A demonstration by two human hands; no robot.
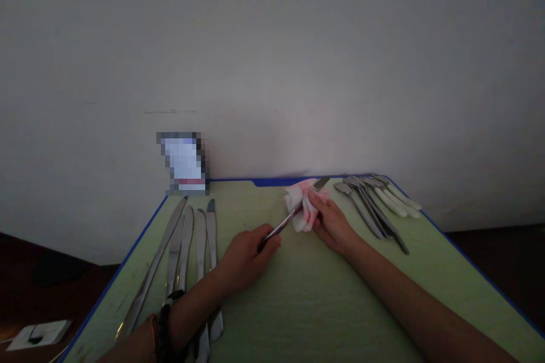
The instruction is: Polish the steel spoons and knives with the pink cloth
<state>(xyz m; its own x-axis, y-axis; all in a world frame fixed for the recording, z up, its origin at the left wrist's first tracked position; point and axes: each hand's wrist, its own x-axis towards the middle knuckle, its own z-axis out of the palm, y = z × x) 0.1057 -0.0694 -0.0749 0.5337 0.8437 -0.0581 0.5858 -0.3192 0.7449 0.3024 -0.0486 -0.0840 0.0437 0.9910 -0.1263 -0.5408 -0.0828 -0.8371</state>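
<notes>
My left hand (249, 252) is closed round the handle of a table knife (281, 226), which slants up and to the right above the table. My right hand (330, 218) pinches a crumpled pink and white cloth or tissue (304, 221) round the knife's blade. The blade's tip sticks out past the cloth at the upper right. Under and beside my left forearm lie several table knives (185, 244), partly hidden by the arm. Right of my right hand is a group of spoons (366, 198), some with pale handles.
A green table (298, 306) with a blue rim stands against a grey wall (272, 57). At its back left corner leans a blurred-out device with a bright screen (185, 161). A white power strip (40, 333) lies on the dark floor at the lower left.
</notes>
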